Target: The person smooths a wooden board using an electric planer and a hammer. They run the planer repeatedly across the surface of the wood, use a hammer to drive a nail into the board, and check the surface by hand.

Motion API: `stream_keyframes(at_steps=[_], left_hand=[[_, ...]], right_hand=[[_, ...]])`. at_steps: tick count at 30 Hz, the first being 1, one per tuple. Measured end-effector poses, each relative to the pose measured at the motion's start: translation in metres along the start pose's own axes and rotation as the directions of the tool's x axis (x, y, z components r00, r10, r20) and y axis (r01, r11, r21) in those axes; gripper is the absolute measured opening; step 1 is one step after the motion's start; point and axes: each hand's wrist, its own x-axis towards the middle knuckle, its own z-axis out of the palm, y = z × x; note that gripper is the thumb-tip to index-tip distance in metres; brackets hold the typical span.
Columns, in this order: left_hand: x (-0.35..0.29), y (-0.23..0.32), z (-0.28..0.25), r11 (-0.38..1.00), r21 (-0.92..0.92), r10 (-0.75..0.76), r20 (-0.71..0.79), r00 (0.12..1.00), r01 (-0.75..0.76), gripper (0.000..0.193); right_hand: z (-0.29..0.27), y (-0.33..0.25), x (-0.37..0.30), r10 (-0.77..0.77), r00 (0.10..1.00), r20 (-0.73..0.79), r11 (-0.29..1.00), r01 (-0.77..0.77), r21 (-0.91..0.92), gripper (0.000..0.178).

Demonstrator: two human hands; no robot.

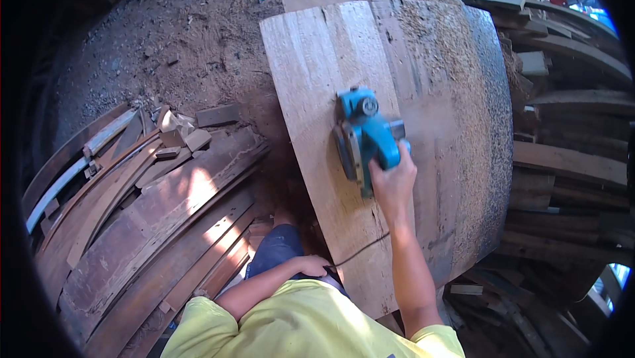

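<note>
Teal, boxy electric hand planer sits on the wide, pale-to-brown wooden panel, slightly left of panel centre. Right hand grasps the planer. Left hand lies just off the panel's near left edge, by the thin black cord; grip cannot be told. Judgement: keep planer level, pressure even, passes overlapping, cord trailing clear.

Planks piled left; timber stacked right; gravelly dirt.

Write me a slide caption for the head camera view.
The right hand grips a blue power planer on a wooden panel strewn with shavings; the left hand lies by the yellow shirt.
</note>
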Motion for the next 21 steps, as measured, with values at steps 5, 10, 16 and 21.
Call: stream_keyframes(at_steps=[5,10,16,21], left_hand=[[-0.048,0.033,-0.064,0.961,-0.277,-0.004,-0.076,0.997,-0.017,0.047],[-0.113,0.054,-0.121,0.91,-0.403,-0.145,-0.537,0.831,-0.101,0.039],[-0.123,0.065,-0.13,0.896,-0.419,-0.246,-0.742,0.623,-0.145,0.038],[-0.121,0.043,-0.071,0.909,-0.403,-0.262,-0.751,0.606,-0.106,0.034]], right_hand=[[0.055,-0.058,0.111,-0.162,0.985,-0.06,0.987,0.16,-0.028,0.029],[0.106,-0.099,0.21,-0.22,0.973,-0.073,0.975,0.216,-0.06,0.039],[0.116,-0.08,0.259,-0.342,0.936,-0.078,0.908,0.308,-0.284,0.069],[0.069,-0.043,0.154,-0.269,0.963,-0.002,0.955,0.267,-0.132,0.056]])
